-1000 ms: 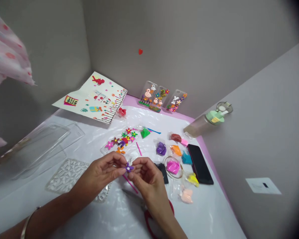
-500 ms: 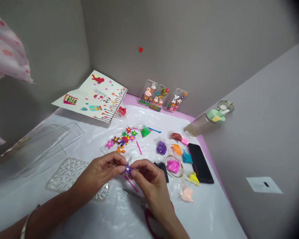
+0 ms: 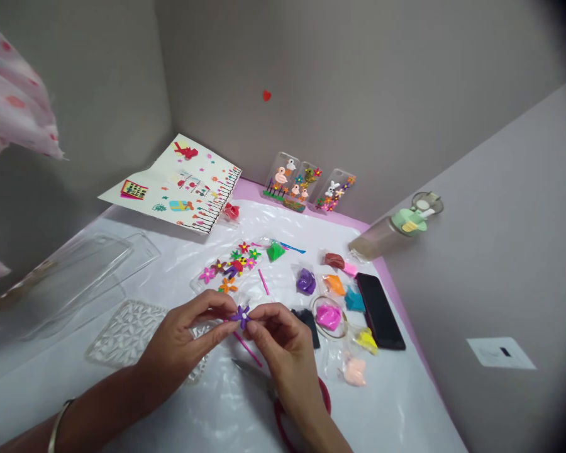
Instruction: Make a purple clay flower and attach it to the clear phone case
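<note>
Between my two hands, above the white-covered table, is a small purple clay flower (image 3: 242,316) with a white centre. The fingertips of my left hand (image 3: 188,333) pinch its left side. My right hand (image 3: 283,343) grips its right side between thumb and fingers. Just behind lies a clear phone case (image 3: 200,277) bearing several coloured clay flowers and a small figure. Below my hands are a pink stick (image 3: 248,350) and scissors (image 3: 324,396) with red handles, partly hidden by my right hand.
A textured clear block (image 3: 122,333) and clear cases (image 3: 75,277) lie left. Bagged clay (image 3: 329,316), a black phone (image 3: 381,311) and a bottle (image 3: 382,236) are on the right. Decorated cases (image 3: 336,189) lean at the back wall beside a decorated card (image 3: 170,182).
My left hand has shifted slightly, its thumb now lower and away from the petals. The purple flower has turned a little and shows more fully.
</note>
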